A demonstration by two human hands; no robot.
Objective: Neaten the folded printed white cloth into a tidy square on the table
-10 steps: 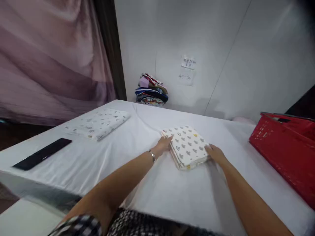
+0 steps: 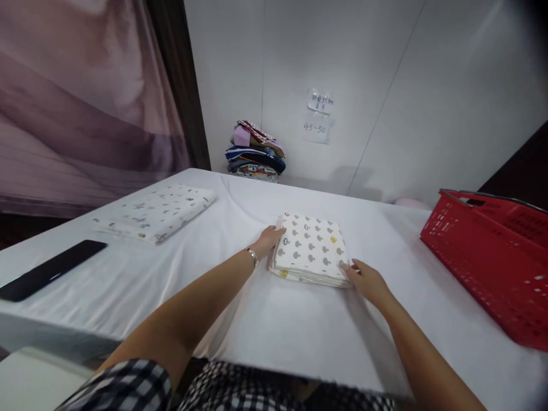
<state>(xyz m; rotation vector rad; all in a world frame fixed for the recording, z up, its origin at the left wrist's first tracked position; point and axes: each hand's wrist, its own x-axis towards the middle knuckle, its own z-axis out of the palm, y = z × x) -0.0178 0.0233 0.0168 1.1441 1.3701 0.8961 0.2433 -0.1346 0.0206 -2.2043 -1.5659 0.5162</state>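
Hands frame a folded white cloth (image 2: 311, 249) printed with small grey shapes, which lies flat near the middle of the white-covered table (image 2: 299, 331): the left hand (image 2: 269, 240), with a bracelet (image 2: 252, 256) at its wrist, presses its fingers against the cloth's left edge, and the right hand (image 2: 367, 281) lies with loose fingers touching the near right corner, neither hand gripping anything. Well to the left lie a second folded patterned cloth (image 2: 156, 212) and a flat black object (image 2: 49, 269), a red basket (image 2: 488, 260) stands at the right edge, and a stack of colourful fabrics (image 2: 256, 151) sits against the far wall.
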